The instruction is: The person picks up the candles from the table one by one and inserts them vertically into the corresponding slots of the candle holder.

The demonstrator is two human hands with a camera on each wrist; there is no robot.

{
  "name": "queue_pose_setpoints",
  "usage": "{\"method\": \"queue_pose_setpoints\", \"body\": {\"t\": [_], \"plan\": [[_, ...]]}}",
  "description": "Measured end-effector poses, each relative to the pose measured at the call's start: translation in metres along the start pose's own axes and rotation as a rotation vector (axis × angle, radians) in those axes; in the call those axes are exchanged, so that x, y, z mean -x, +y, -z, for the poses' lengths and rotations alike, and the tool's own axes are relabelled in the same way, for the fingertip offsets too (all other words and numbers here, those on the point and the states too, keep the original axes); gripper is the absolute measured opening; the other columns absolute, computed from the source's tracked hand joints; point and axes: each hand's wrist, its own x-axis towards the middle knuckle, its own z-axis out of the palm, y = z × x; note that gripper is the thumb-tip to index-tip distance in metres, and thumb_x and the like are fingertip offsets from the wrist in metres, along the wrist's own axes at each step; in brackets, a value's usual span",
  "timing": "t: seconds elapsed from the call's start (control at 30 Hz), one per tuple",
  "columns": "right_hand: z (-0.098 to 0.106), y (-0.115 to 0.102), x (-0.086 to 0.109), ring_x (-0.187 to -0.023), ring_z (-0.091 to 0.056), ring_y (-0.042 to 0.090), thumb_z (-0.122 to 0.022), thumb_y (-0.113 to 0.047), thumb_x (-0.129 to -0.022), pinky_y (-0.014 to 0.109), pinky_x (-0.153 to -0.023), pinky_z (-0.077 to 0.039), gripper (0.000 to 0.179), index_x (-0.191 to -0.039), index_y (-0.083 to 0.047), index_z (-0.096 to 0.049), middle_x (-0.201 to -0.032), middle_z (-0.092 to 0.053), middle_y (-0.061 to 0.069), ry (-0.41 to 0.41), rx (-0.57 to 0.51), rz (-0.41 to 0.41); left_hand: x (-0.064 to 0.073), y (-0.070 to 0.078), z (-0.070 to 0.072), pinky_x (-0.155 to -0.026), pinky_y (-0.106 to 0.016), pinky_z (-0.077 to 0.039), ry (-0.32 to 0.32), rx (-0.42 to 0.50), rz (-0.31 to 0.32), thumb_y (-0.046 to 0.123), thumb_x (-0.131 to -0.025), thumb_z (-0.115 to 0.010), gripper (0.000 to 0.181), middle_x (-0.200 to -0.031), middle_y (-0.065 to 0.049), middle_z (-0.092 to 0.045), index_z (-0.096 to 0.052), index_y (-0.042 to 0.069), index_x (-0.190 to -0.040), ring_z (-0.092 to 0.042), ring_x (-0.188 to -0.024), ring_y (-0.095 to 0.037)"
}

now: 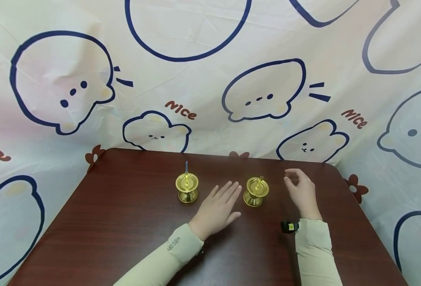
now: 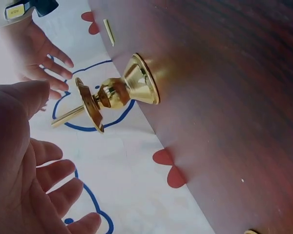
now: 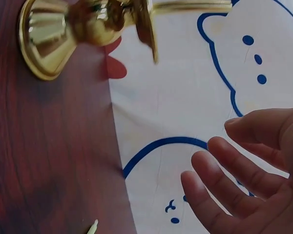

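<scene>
Two gold candle holders stand upright on the table. The left candle holder (image 1: 187,194) carries a thin blue candle (image 1: 187,167). The right candle holder (image 1: 254,198) has a bare gold tube (image 2: 68,117) rising from its dish. My left hand (image 1: 215,208) hovers between the two holders, fingers straight, holding nothing. To the right of the right holder is my right hand (image 1: 302,194), its fingers loosely bent, thumb and fingertips apart, with nothing between them. A thin pale yellow-green candle-like stick (image 2: 109,32) lies on the table near the right hand; the head view does not show it.
The dark brown wooden table (image 1: 124,222) ends at a back edge against a pale cloth (image 1: 203,87) printed with cartoon figures. A small black wrist camera (image 1: 290,227) sits beside the right sleeve.
</scene>
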Motion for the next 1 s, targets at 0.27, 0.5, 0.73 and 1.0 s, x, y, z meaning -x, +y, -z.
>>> {"method": "queue_pose_setpoints", "body": {"t": [0.27, 0.5, 0.73, 1.0], "plan": [[0.009, 0.012, 0.001, -0.112, -0.062, 0.039, -0.056, -0.015, -0.104, 0.052, -0.086, -0.053, 0.033, -0.134, -0.001, -0.059, -0.127, -0.063, 0.022, -0.053, 0.011, -0.072, -0.012, 0.008, -0.004, -0.122, -0.044, -0.024, -0.060, 0.035, 0.016, 0.055, -0.102, -0.051, 0.080, -0.167, -0.006, -0.023, -0.025, 0.007, -0.161, -0.017, -0.155, -0.020], [0.014, 0.020, 0.004, -0.116, -0.059, 0.043, -0.057, -0.014, -0.103, 0.056, -0.090, -0.051, 0.035, -0.134, 0.002, -0.058, -0.128, -0.062, 0.027, -0.082, 0.016, -0.163, -0.022, 0.013, -0.006, -0.122, -0.043, -0.025, -0.070, 0.028, 0.010, 0.053, -0.102, -0.054, 0.079, -0.167, -0.006, -0.025, -0.028, 0.007, -0.160, -0.019, -0.155, -0.021], [0.016, 0.028, 0.006, -0.114, -0.058, 0.043, -0.057, -0.013, -0.102, 0.055, -0.088, -0.050, 0.035, -0.133, 0.004, -0.059, -0.125, -0.063, 0.028, -0.085, 0.028, -0.230, -0.025, 0.018, -0.013, -0.122, -0.042, -0.024, -0.078, -0.034, 0.002, 0.055, -0.100, -0.055, 0.081, -0.167, -0.005, -0.023, -0.028, 0.008, -0.161, -0.019, -0.154, -0.020], [0.013, 0.040, 0.004, -0.105, -0.061, 0.044, -0.061, -0.015, -0.100, 0.053, -0.081, -0.052, 0.036, -0.128, 0.008, -0.061, -0.118, -0.066, 0.029, -0.126, 0.062, -0.233, -0.026, 0.018, -0.017, -0.122, -0.041, -0.025, -0.099, -0.068, -0.007, 0.056, -0.100, -0.054, 0.081, -0.168, -0.005, -0.022, -0.028, 0.009, -0.161, -0.019, -0.154, -0.019]]}}
